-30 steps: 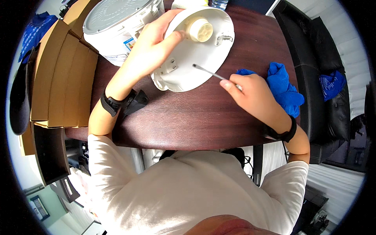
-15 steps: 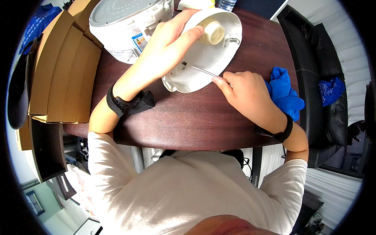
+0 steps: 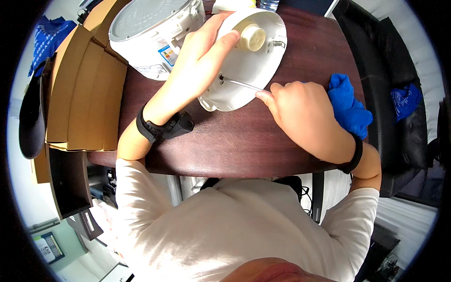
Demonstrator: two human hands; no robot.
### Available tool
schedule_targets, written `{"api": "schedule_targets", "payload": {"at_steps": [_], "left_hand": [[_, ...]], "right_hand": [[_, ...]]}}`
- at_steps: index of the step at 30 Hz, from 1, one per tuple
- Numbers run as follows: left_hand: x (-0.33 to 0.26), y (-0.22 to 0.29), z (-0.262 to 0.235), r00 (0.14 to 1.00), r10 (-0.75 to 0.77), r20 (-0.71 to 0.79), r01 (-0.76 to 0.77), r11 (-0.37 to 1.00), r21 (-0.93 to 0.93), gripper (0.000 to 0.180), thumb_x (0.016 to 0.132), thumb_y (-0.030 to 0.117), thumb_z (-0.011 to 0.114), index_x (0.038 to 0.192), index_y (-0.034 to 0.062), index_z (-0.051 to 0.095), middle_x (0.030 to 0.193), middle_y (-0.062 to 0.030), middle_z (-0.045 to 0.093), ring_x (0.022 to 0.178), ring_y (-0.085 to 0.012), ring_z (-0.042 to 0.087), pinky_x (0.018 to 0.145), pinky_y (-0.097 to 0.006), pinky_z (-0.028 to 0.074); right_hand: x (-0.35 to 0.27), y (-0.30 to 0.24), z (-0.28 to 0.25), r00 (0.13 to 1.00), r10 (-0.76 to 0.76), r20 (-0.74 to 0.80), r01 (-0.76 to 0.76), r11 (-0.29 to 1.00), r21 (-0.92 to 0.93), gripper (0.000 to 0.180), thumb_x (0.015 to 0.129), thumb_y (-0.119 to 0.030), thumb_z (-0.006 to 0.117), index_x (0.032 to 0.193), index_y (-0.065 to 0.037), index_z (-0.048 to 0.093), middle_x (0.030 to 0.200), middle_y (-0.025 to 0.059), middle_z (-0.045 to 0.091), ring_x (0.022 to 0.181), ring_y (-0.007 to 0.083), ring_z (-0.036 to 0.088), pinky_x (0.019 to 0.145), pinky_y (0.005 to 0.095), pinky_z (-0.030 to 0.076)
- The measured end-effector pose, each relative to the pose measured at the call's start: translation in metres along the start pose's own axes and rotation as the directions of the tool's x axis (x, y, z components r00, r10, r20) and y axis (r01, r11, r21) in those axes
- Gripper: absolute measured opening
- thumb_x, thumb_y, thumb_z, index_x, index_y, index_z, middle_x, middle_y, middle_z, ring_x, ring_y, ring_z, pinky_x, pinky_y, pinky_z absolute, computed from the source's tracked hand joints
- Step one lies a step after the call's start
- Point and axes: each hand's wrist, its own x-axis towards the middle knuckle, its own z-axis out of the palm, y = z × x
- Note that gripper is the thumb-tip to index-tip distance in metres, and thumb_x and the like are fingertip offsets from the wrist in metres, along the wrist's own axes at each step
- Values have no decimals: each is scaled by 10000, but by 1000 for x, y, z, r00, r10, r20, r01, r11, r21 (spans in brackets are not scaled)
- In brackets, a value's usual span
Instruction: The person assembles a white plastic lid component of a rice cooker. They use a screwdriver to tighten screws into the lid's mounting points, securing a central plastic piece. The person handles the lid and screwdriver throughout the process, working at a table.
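Observation:
A round white plastic lid part (image 3: 253, 66) with a cream knob (image 3: 252, 36) lies on the dark wooden table (image 3: 244, 141). My left hand (image 3: 199, 66) rests on its left side and holds it down. My right hand (image 3: 300, 110) grips a thin metal screwdriver (image 3: 242, 83) whose tip sits at a point on the lid near my left fingers. A black band circles each wrist.
A white cooker body (image 3: 150, 33) stands at the table's back left. Flattened brown cardboard (image 3: 80, 94) lies along the left edge. A blue cloth (image 3: 347, 105) sits just right of my right hand. A black couch (image 3: 394, 108) with another blue cloth is at the right.
The lid has shifted slightly toward me. My right hand moved left and inward, bringing the screwdriver tip onto the lid by my left hand.

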Motion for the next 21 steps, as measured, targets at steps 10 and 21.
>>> {"api": "schedule_targets", "payload": {"at_steps": [10,21], "left_hand": [[23,2,12,999,-26,44,26,1000,7,342,937,263,506,1136,-7,571,754,-118,631,684,-157,589,635,-308,449],[26,14,12,985,-137,106,130,989,67,346,959,272,481,1172,14,570,921,-102,635,853,-149,583,765,-284,441]], "right_hand": [[7,33,20,999,30,44,-45,912,408,470,933,-359,555,603,-32,623,490,143,553,442,274,593,453,369,490],[-3,24,32,508,-609,609,-856,-439,275,572,1005,-541,249,678,-103,419,510,-25,324,357,103,364,358,256,361]]}}
